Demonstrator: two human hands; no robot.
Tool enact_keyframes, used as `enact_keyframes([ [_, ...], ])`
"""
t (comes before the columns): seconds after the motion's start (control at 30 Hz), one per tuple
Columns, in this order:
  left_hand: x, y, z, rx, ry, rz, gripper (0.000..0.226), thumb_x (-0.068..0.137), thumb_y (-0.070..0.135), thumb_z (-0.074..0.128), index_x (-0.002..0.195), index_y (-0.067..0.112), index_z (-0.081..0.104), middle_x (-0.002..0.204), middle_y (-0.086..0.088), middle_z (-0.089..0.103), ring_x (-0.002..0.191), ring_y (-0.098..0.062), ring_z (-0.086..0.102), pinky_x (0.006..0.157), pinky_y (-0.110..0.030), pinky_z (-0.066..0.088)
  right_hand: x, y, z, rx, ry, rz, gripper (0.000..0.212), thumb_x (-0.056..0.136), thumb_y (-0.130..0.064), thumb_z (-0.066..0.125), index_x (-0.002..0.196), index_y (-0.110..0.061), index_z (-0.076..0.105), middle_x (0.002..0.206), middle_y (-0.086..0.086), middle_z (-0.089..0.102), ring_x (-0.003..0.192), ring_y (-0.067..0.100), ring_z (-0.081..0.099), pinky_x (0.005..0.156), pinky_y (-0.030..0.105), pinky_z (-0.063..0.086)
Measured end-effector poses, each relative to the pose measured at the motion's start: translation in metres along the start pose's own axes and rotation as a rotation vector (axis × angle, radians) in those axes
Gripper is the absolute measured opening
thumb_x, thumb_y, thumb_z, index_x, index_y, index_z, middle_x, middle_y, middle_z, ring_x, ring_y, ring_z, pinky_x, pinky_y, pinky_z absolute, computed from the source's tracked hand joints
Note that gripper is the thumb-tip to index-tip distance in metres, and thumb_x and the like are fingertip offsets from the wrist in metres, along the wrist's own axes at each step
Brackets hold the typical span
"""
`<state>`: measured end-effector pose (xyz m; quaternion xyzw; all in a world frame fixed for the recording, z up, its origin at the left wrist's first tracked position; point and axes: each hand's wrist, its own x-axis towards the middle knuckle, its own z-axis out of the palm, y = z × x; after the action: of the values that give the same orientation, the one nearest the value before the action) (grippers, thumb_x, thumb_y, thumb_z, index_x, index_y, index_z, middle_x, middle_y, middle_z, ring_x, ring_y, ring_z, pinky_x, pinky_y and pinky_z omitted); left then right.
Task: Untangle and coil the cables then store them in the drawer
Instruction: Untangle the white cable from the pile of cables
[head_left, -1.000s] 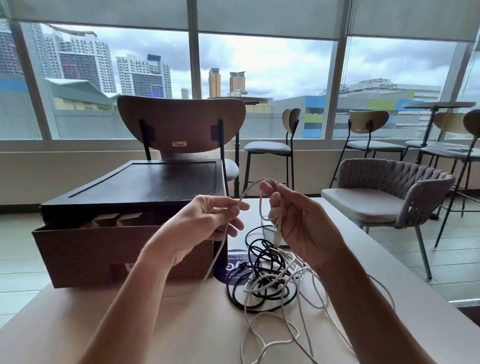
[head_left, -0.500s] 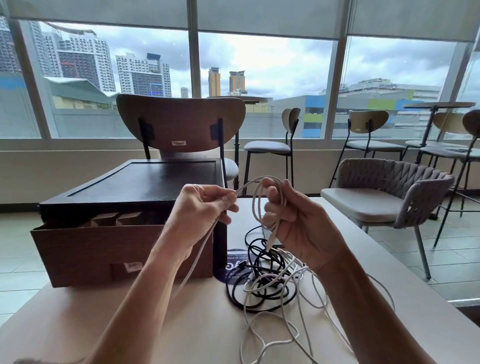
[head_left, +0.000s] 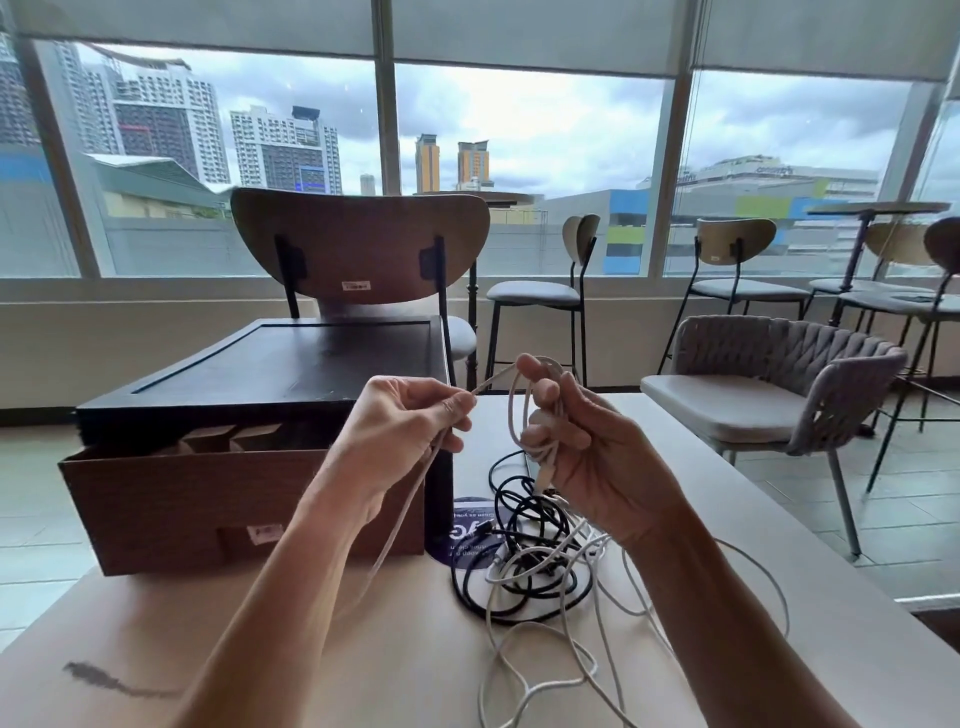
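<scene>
Right hand gripping loops of thin white cable, left hand pinching the feed; best keeping turns even

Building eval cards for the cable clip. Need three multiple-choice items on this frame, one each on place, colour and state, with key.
1. Where does the black cable lie? A on the floor; B on the table, right of the box; C on a chair seat.
2. What colour is the cable held by the left hand and right hand? A white; B red; C black.
3. How is the drawer? A shut; B pulled open; C removed, upside down.

1 B: its tangle lies on the tabletop beside the box.
2 A: the left hand pinches the white cable and the right hand grips its loops.
3 B: its front stands out from the box and its inside shows.
</scene>
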<state>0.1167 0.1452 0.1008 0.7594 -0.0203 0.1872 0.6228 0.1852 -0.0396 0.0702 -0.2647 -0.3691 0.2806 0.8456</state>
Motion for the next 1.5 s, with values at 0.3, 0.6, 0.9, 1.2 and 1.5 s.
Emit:
enact_keyframes([
  [0.3,-0.003,-0.002,0.005,0.573,-0.338,0.037,0.012,0.091,0.018,0.072,0.102,0.021,0.075,0.074,0.001,0.073,0.056,-0.005,0.063,0.063,-0.022,0.054,0.005,0.008,0.0,-0.041,0.329,-0.08,0.034,0.093,-0.013,0.054,0.119,0.007,0.06,0.096,0.012,0.073,0.072,0.012,0.07,0.069,0.023,0.059],
  [0.6,-0.017,0.031,-0.009,0.779,-0.411,0.245,0.006,0.092,0.022,0.071,0.088,0.022,0.076,0.068,0.011,0.068,0.059,0.0,0.059,0.057,-0.012,0.044,0.003,0.007,0.0,-0.572,0.504,-0.172,0.031,0.105,-0.016,0.041,0.122,0.005,0.056,0.106,0.014,0.075,0.101,0.026,0.072,0.082,0.026,0.058],
  [0.9,-0.011,0.028,-0.016,0.626,-0.081,0.524,0.011,0.078,0.026,0.082,0.08,0.027,0.071,0.076,0.018,0.072,0.078,0.003,0.067,0.072,-0.006,0.045,-0.003,0.008,0.014,-0.623,0.157,0.185,0.038,0.106,-0.022,0.036,0.113,0.005,0.062,0.073,0.012,0.064,0.06,0.015,0.059,0.071,0.03,0.051],
  [1.2,-0.005,0.016,-0.015,0.574,0.051,0.549,0.02,0.082,0.047,0.072,0.078,0.027,0.071,0.069,0.015,0.07,0.063,-0.004,0.067,0.063,-0.011,0.048,-0.007,-0.005,0.006,-0.362,-0.106,0.227,0.04,0.106,-0.021,0.035,0.119,0.009,0.057,0.074,0.005,0.058,0.05,0.001,0.041,0.052,0.017,0.037],
  [1.5,0.004,0.004,-0.026,0.626,-0.032,0.423,0.01,0.091,0.032,0.068,0.087,0.026,0.075,0.067,0.011,0.07,0.058,-0.006,0.066,0.06,-0.019,0.054,-0.009,-0.014,0.005,-0.271,-0.028,0.156,0.038,0.101,-0.018,0.04,0.12,0.006,0.063,0.068,-0.005,0.053,0.045,-0.001,0.04,0.053,0.017,0.044],
])
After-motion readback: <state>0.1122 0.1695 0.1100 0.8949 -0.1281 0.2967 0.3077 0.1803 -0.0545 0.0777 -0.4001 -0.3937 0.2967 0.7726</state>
